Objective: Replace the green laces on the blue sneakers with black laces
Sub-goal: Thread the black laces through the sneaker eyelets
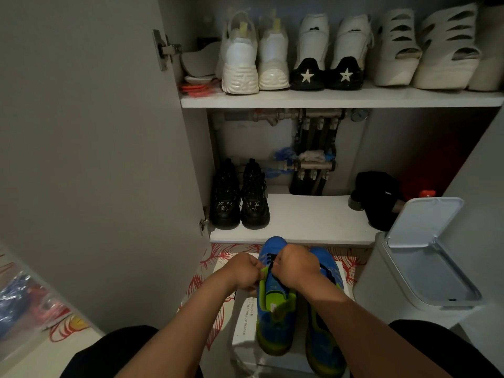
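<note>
The left blue sneaker (275, 304) stands at 6 o'clock in the view, toe pointing to 12 toward the cupboard, with a lime-green lining and sole. A black lace (270, 258) crosses its upper eyelets. The right hand (296, 264) sits over the throat of the shoe, fingers curled under and pinching that lace. The left hand (242, 271), at 9 o'clock of the lace, has its fingers pressed together on the green edge of the sneaker's opening. Whether it also holds a lace end cannot be told.

The right blue sneaker (323, 331) stands just beside the first at 3 o'clock, partly under the right forearm, with dark lacing showing near the wrist. Both shoes rest on a white box (242, 323) with printed lettering, which sits on a floor covering with red flowers (207, 268).

At 12 o'clock the lower shelf (300, 222) of an open cupboard carries a pair of black sneakers (240, 197) at its left end and a black cap (379, 197) at its right. Pipes with valves (313, 148) run down the back wall. The upper shelf (327, 99) holds white sneakers (253, 58), star-heeled sneakers (327, 58) and white wedge sandals (425, 50). At 3 o'clock a grey bin (425, 268) stands with its lid up. At 9 o'clock is the cupboard door (95, 132), and at 8 o'clock a clear plastic bag (27, 304).
</note>
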`<action>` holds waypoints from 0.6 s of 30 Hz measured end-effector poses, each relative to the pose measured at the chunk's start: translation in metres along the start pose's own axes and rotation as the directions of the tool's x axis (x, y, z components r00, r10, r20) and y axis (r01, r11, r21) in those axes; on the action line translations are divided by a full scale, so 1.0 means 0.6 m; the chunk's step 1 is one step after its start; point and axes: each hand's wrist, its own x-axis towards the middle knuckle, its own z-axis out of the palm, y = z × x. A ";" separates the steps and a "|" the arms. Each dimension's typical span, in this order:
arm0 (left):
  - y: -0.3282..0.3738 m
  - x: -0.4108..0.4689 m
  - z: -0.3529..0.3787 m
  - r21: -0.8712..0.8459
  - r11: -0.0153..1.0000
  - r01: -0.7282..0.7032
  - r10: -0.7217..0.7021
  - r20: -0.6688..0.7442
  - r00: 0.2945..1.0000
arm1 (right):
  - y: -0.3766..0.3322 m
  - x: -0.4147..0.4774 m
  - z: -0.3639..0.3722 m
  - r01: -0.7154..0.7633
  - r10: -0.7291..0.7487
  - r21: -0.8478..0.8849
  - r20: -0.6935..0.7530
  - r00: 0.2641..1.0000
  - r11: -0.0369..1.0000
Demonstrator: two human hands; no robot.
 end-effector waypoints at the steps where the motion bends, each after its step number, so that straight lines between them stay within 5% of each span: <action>1: 0.001 0.000 -0.001 0.001 1.000 0.001 -0.001 0.003 1.000 | 0.001 0.001 0.000 0.003 -0.003 0.011 0.002 1.000 1.000; 18: -0.004 0.003 0.001 -0.046 0.999 -0.025 0.023 -0.037 0.999 | 0.004 0.005 0.022 0.059 -0.057 -0.038 0.044 0.997 0.998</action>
